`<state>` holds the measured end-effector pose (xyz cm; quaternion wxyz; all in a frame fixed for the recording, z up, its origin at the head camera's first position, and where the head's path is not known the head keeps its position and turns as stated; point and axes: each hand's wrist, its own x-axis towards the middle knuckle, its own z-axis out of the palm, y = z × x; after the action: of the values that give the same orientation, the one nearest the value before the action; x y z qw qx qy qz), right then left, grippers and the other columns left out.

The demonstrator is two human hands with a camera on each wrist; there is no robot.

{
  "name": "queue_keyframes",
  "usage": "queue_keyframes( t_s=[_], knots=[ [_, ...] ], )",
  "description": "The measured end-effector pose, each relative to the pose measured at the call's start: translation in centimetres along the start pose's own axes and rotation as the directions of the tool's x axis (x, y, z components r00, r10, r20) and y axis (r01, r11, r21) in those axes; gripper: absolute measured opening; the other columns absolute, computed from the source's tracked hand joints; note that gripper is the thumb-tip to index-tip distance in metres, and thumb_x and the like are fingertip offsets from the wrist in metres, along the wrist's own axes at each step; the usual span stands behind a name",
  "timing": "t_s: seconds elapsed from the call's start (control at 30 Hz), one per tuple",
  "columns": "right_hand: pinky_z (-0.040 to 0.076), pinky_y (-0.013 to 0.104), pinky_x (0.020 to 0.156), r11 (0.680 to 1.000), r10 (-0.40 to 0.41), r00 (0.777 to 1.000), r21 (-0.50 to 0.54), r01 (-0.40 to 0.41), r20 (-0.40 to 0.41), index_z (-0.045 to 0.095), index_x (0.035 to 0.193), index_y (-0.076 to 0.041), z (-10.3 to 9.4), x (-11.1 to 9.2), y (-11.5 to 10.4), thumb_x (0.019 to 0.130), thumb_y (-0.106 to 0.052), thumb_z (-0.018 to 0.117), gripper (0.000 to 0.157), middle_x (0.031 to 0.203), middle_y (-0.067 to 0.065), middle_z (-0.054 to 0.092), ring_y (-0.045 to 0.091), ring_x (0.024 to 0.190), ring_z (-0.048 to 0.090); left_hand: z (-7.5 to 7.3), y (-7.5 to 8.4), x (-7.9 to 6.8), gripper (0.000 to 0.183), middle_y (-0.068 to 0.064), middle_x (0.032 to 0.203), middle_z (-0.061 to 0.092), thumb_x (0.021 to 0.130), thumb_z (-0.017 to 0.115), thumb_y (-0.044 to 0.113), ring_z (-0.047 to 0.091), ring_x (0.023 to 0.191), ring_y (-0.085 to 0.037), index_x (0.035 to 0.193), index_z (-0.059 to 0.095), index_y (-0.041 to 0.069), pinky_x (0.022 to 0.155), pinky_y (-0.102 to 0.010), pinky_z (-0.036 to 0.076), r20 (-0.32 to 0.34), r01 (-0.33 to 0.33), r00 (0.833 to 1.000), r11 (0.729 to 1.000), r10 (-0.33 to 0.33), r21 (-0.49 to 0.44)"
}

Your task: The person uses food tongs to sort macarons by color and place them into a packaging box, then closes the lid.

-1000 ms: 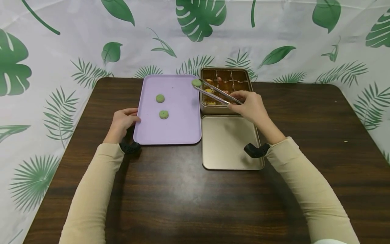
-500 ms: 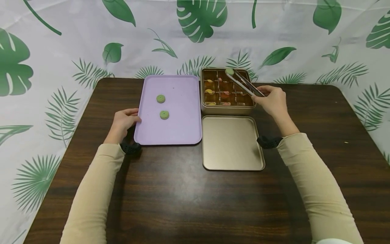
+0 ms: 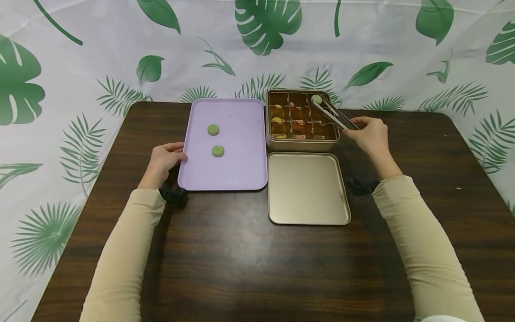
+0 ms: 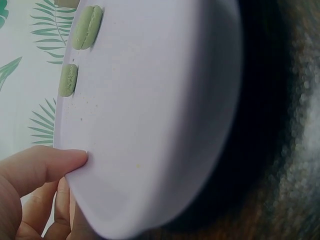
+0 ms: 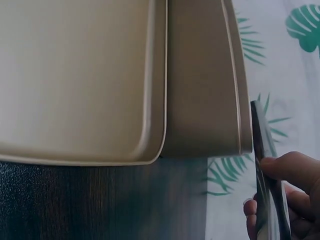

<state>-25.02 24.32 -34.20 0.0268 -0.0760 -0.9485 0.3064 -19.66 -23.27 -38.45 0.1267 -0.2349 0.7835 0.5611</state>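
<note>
In the head view my right hand (image 3: 371,137) holds metal tongs (image 3: 339,117), their tips around a green macaron (image 3: 316,99). That macaron is at the back right compartment of a gold tin (image 3: 303,146). Yellow and pink pieces show in other compartments of the tin's divided insert. At the left, my left hand (image 3: 164,162) pinches the edge of a lilac tray (image 3: 241,165), thumb on top and fingers beneath, as the left wrist view shows. Two green macarons, one farther back (image 3: 213,129) and one nearer (image 3: 218,151), lie on the tray. The tin hides the tongs' tips in the right wrist view.
A flat gold lid (image 3: 309,190) lies in front of the tin, right of the tray. All stand on a dark wooden table (image 3: 241,268). Behind it hangs a white cloth (image 3: 193,44) with a green leaf print.
My right hand has carried the macaron in the tongs from the tray's right edge rightward over the tin to its back right compartment. The left hand stays on the tray.
</note>
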Motion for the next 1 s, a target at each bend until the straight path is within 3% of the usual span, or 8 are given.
queue_keyframes(
  t_s=[0.33,0.6,0.73,0.87,1.0],
  knots=[
    [0.045,0.050,0.092,1.000,0.013,0.999,0.001,-0.013,0.030,0.060,0.124,0.001,-0.1,0.0,0.2,0.087,-0.027,0.066,0.047,0.122,0.028,0.061,0.040,0.114,0.052,-0.1,-0.1,0.0,0.054,-0.017,0.143,0.049,0.089,0.054,0.000,0.050,0.122,-0.023,0.142,0.044,0.004,0.108,-0.036,0.042,0.007,-0.012,1.000,1.000,0.012,-0.005],
    [0.044,0.047,0.091,0.998,-0.047,0.997,0.052,0.044,0.056,0.056,0.130,-0.001,0.0,-0.5,-0.7,0.086,-0.027,0.068,0.053,0.131,0.024,0.056,0.038,0.118,0.050,0.0,-0.1,0.0,0.054,-0.017,0.142,0.050,0.089,0.055,0.000,0.049,0.122,-0.023,0.142,0.045,0.004,0.108,-0.035,0.042,0.003,-0.013,1.000,1.000,0.013,-0.003],
    [0.047,0.036,0.082,0.993,-0.097,0.993,0.070,0.092,0.072,0.055,0.132,-0.002,0.3,-1.0,-2.1,0.086,-0.026,0.068,0.053,0.132,0.022,0.057,0.037,0.114,0.053,-0.1,-0.1,-0.1,0.054,-0.016,0.143,0.050,0.089,0.055,0.000,0.049,0.123,-0.023,0.142,0.045,0.004,0.108,-0.036,0.042,0.002,-0.013,1.000,1.000,0.013,-0.002],
    [0.042,0.020,0.065,0.985,-0.160,0.983,0.077,0.153,0.087,0.057,0.130,-0.004,0.9,-1.9,-3.7,0.086,-0.023,0.069,0.049,0.124,0.021,0.062,0.033,0.100,0.060,-0.1,-0.1,0.0,0.054,-0.016,0.143,0.049,0.089,0.055,0.001,0.049,0.124,-0.023,0.142,0.045,0.005,0.108,-0.036,0.042,0.004,-0.011,1.000,1.000,0.011,0.000],
    [0.042,0.019,0.059,0.973,-0.220,0.967,0.097,0.208,0.126,0.058,0.128,-0.005,1.7,-2.9,-5.5,0.085,-0.020,0.070,0.046,0.110,0.022,0.065,0.027,0.087,0.060,-0.1,-0.2,0.0,0.054,-0.016,0.143,0.050,0.089,0.055,0.001,0.049,0.123,-0.023,0.142,0.045,0.005,0.108,-0.036,0.042,0.006,-0.010,1.000,1.000,0.010,-0.003]
  ],
)
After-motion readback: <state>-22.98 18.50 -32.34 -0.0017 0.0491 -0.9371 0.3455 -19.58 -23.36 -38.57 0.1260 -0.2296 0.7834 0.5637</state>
